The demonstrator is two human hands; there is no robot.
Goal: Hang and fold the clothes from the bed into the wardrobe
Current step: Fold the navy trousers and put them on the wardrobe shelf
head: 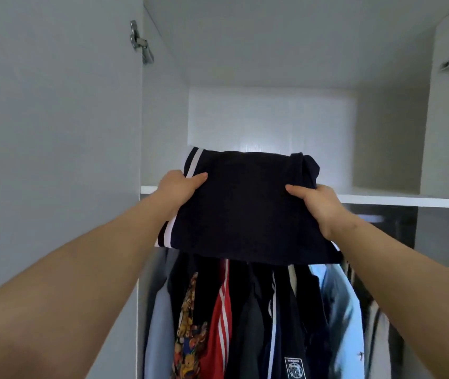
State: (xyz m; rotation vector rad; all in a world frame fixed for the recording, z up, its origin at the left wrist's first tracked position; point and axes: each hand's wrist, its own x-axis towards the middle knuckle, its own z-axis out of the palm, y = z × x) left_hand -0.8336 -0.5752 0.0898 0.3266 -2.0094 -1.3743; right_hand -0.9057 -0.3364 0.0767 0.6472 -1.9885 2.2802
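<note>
While our fingers lie hidden beneath it, we hold the folded garment at the shelf edge.
Thumbs pinch its top, left hand by the white stripes, right hand opposite; dark navy cloth hides the tops of the hanging clothes.

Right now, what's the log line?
item: folded navy garment | left grip holds it | right grip holds it | target: upper shelf
</note>
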